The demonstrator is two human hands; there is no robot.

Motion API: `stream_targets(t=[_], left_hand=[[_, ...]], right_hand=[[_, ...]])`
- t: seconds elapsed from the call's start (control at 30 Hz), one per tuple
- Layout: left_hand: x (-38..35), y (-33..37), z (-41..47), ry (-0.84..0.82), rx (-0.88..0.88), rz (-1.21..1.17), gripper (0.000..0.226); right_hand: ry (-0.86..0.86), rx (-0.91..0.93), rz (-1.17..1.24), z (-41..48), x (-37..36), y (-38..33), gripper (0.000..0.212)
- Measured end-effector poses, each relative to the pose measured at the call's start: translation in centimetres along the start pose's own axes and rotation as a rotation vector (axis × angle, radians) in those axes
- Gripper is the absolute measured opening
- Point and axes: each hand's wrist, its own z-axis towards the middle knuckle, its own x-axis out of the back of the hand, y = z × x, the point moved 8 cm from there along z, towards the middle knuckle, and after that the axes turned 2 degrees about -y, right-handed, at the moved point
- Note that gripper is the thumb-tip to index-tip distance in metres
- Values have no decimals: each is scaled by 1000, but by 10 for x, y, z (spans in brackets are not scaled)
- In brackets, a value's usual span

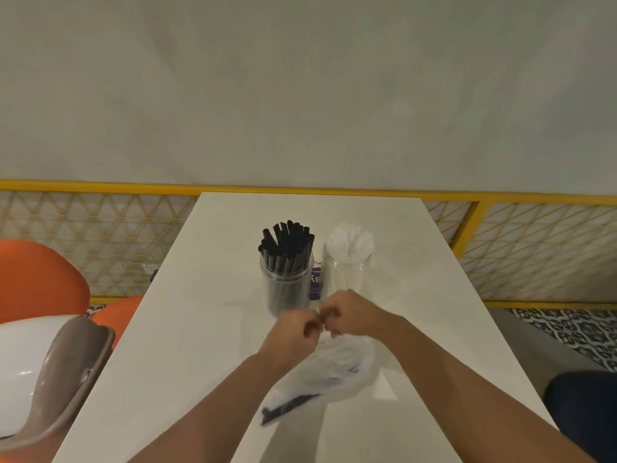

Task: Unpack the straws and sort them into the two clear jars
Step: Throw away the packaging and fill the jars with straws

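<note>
Both the left hand (291,335) and right hand (350,314) pinch, fingers (312,330) curled, the neck of the bag of straws (329,374), probably light, limp, slippery and best held there.

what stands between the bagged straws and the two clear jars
Only the thin translucent plastic bag itself: it wraps the loose black straws, and the left hand and right hand pinch its neck. The clear jar of black straws and clear jar of white straws stand open just beyond.
</note>
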Motion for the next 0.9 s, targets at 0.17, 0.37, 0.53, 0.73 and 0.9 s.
stream_targets(t=[0.17,0.37,0.53,0.73,0.9], left_hand=[[-65,-42,-17,-339,249,229,31],[-88,-55,-41,-517,332,280,35],[-98,-44,-42,-469,235,301,56],[-108,-39,-53,-437,216,368,65],[-107,-41,-54,-430,275,373,78]], right_hand=[[-83,-64,-86,-7,-54,39,23],[-152,-70,-239,-17,-80,60,42],[-130,3,-285,-16,-82,57,43],[35,-42,-212,-15,-78,69,33],[40,-17,-249,-16,-80,65,14]])
